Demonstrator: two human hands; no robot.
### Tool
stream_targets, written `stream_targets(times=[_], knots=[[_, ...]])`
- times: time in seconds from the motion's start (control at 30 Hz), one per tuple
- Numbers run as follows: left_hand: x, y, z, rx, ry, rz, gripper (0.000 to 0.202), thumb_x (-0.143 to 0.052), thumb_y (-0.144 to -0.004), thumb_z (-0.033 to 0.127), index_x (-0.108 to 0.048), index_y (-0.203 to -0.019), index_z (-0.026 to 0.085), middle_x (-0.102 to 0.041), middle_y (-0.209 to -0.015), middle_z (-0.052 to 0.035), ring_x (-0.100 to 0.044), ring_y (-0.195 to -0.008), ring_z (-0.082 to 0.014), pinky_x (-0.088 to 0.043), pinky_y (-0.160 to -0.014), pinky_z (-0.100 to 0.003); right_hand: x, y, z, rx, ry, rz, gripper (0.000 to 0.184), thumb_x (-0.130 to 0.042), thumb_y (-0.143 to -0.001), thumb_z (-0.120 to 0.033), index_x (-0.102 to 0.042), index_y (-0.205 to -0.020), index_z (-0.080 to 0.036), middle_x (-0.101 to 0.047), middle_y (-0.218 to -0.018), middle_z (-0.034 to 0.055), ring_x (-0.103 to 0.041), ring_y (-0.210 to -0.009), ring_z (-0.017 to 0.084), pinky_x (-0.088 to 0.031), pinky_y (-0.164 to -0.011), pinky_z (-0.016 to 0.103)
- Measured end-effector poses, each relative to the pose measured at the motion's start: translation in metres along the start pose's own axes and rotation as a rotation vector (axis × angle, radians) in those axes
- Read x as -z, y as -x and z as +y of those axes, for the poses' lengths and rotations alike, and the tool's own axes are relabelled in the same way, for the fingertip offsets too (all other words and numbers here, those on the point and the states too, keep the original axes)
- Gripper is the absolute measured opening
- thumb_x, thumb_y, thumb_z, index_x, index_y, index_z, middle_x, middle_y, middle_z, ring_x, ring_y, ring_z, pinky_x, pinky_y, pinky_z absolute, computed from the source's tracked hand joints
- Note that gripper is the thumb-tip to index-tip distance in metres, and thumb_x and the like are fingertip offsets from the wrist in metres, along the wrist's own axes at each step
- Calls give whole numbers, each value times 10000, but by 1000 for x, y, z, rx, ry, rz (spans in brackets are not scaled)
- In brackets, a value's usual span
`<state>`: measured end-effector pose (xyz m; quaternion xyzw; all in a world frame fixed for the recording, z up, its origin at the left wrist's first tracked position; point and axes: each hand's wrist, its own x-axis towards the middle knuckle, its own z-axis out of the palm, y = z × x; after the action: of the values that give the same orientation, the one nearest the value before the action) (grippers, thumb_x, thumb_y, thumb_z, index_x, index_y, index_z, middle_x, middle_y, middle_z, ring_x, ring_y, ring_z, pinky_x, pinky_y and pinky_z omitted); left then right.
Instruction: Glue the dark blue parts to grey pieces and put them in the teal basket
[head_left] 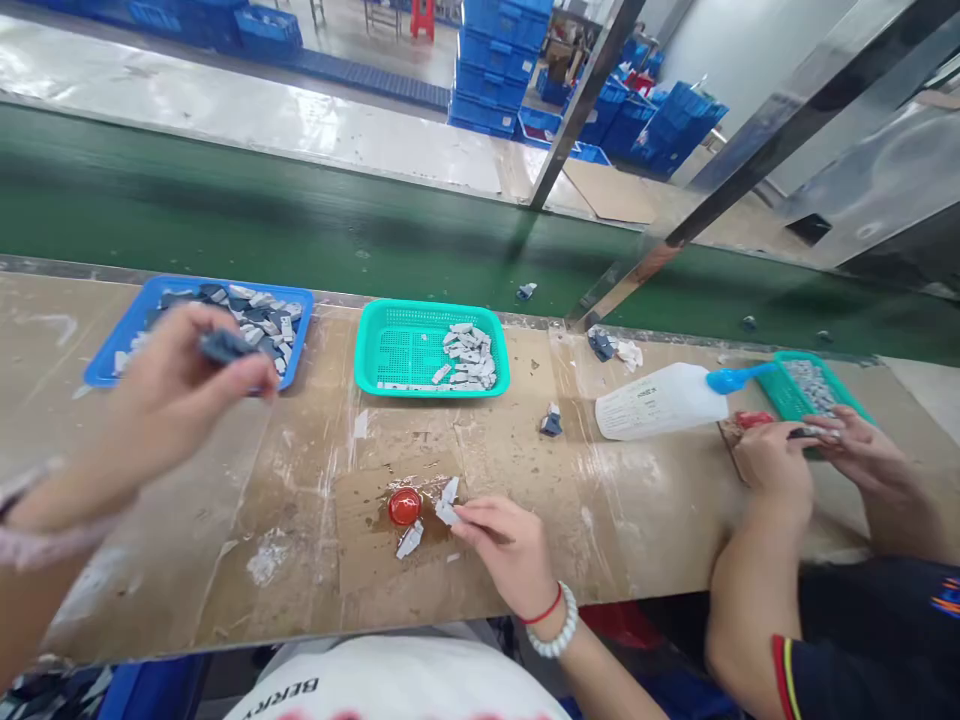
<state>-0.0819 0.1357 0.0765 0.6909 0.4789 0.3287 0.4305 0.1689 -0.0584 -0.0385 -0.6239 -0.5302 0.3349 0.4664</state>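
Note:
My left hand [166,385], slightly blurred, is raised over the near side of a blue tray [301,345] and pinches a dark grey plastic piece [226,346]. The tray holds many dark and light grey pieces. Lower down, my right hand [516,552] grips a small light grey plastic piece [447,513] between thumb and fingertips, just above the cardboard. Beside it are another light grey piece [409,540] and a small round red dish [405,507] on a wet cardboard sheet [367,570]. A green basket [367,360] with light grey pieces stands farther back.
A white squeeze bottle [652,402] with a blue nozzle lies to the right. Dark-and-light pieces [551,422] are scattered around. At far right, a co-worker's hands [776,468] handle a part beside another green basket [791,395]. A green conveyor belt [300,220] and metal posts [585,100] border the table.

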Motion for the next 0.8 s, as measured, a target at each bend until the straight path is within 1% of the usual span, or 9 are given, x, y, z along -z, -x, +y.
stream_targets(times=[0.03, 0.1, 0.2, 0.27, 0.33, 0.43, 0.5, 0.67, 0.8], knots=[[-8, 22, -5, -3, 31, -14, 278, -541, -794, 375, -501, -1018, 214, -592, -707, 98, -569, -626, -82, -490, -646, -260, 2, -3, 0, -102, -148, 3, 118, -696, -767, -285, -766, -839, -222, -729, -789, 63, -672, -668, 170, -580, -611, 298], [-28, 58, -16, 73, 62, -45, 266, -545, -808, 427, -555, -988, 233, -572, -683, 67, -524, -572, -86, -455, -581, -262, 4, -7, -3, -286, -401, -17, 186, -749, -702, -345, -768, -813, -196, -716, -676, 51, -646, -557, 153, -570, -533, 276], [-65, 89, -24, 142, 122, -174, 250, -586, -818, 468, -602, -923, 242, -569, -731, 29, -525, -635, -116, -438, -590, -250, 4, -12, -14, -376, -620, -29, 255, -806, -619, -365, -767, -792, -182, -693, -604, 33, -613, -494, 131, -563, -506, 258], [-87, 98, -22, 113, 200, -266, 242, -571, -847, 472, -591, -943, 251, -587, -815, 10, -553, -729, -142, -466, -658, -246, 3, -13, -27, -277, -637, 5, 213, -818, -602, -325, -766, -768, -203, -719, -710, 38, -644, -567, 139, -575, -539, 255], [-104, 104, -16, 88, 263, -312, 260, -546, -870, 480, -564, -1021, 269, -592, -911, -4, -567, -832, -162, -477, -739, -249, 3, -10, -42, -95, -540, 67, 138, -794, -642, -260, -766, -775, -232, -725, -813, 39, -676, -684, 157, -586, -594, 258], [-118, 110, -6, 56, 283, -330, 283, -548, -872, 490, -531, -1080, 299, -573, -960, 0, -553, -864, -166, -464, -756, -242, 5, -5, -62, 187, -293, 145, 186, -729, -723, -167, -759, -856, -294, -717, -841, 23, -681, -773, 160, -587, -669, 271], [-120, 114, -2, 28, 284, -326, 260, -540, -877, 489, -528, -1072, 317, -565, -940, 8, -546, -841, -165, -460, -736, -240, 7, -2, -70, 314, -177, 169, 268, -708, -743, -127, -747, -909, -334, -715, -847, 9, -680, -762, 154, -586, -679, 274], [-127, 117, 4, -37, 202, -274, 223, -494, -896, 485, -534, -1050, 328, -583, -1002, -4, -563, -937, -202, -451, -812, -290, -1, 4, -70, 422, -97, 188, 335, -689, -758, -98, -726, -958, -364, -704, -858, 3, -680, -742, 156, -588, -645, 264], [-142, 116, 2, -10, 132, -175, 245, -423, -914, 503, -533, -937, 285, -599, -882, -10, -564, -808, -212, -452, -747, -322, -15, 14, -61, 466, 23, 176, 357, -601, -818, -85, -693, -1027, -360, -667, -884, 20, -665, -752, 151, -579, -641, 245]])
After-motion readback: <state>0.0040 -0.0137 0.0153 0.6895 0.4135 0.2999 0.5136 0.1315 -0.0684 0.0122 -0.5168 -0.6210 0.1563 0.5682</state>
